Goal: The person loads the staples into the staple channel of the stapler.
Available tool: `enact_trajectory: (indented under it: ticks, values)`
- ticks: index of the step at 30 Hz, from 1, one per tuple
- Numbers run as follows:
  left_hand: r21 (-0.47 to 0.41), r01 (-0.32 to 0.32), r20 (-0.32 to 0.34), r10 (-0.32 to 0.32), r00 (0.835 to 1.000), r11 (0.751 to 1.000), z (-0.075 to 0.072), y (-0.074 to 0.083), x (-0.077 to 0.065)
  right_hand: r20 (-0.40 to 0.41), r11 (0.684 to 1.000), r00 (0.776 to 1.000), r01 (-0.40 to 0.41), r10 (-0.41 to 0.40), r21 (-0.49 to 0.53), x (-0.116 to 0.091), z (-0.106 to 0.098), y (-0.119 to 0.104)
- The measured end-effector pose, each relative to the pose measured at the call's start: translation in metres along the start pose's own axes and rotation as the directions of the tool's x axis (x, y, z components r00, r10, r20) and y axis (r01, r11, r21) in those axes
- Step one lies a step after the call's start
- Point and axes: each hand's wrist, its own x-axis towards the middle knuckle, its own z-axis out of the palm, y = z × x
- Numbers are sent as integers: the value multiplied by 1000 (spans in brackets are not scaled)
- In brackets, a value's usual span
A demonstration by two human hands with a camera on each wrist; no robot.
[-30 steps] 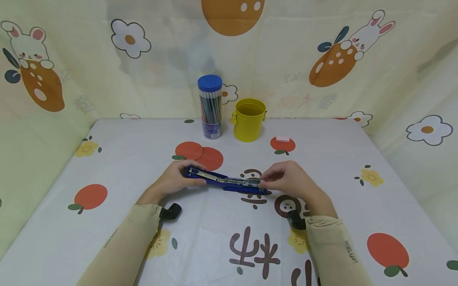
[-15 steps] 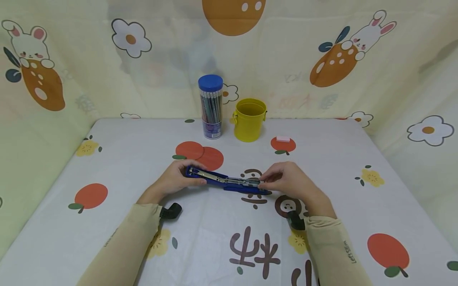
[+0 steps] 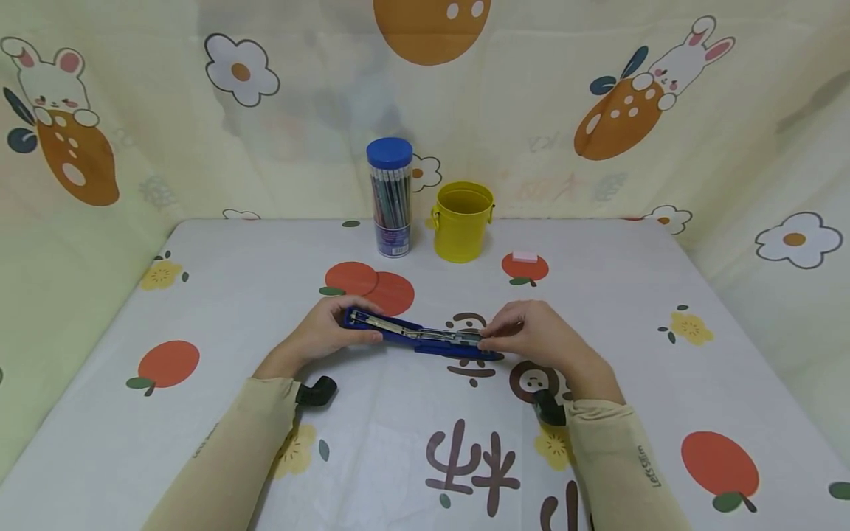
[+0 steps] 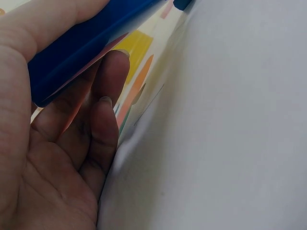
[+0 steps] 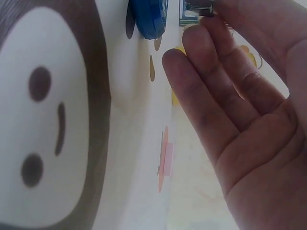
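A blue stapler point(image 3: 398, 333) lies opened out slantwise between the hands, its metal channel showing on top. My left hand point(image 3: 328, 326) grips its left end, thumb in front and fingers behind. The left wrist view shows the thumb over the blue body point(image 4: 81, 45), with two fingertips point(image 4: 112, 76) free below it. At the other end, my right hand point(image 3: 541, 335) pinches a small metal strip, apparently staples point(image 5: 200, 8), between thumb and forefinger at the channel. The remaining fingers point(image 5: 201, 96) are loosely bent in the right wrist view. The fingertips hide part of the strip.
Toward the back stand a clear tub of pencils point(image 3: 390, 199) with a blue lid and a yellow bucket point(image 3: 463, 225). A small pink block point(image 3: 524, 257) lies to the bucket's right. A printed cloth covers the table point(image 3: 232, 295), and a patterned curtain hangs behind.
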Motion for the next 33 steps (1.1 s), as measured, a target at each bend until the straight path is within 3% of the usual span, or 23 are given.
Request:
enact_trajectory:
  ticks: [4, 11, 22, 33]
  values:
    - [5, 3, 0, -3, 1000, 1000, -1, 0, 0, 4, 1000, 1000, -4, 4, 10, 1, 0, 0]
    - [3, -4, -1, 4, 1000, 1000, 0, 1, 0, 19, 997, 997, 78, -77, -19, 2, -1, 2]
    - [11, -6, -3, 6, 1000, 1000, -1, 1, 0, 31, 999, 999, -41, 41, 23, 1, 1, 3]
    - [0, -13, -3, 13, 1000, 1000, 0, -1, 1, 43, 995, 999, -38, 34, 94, 2, 2, 12]
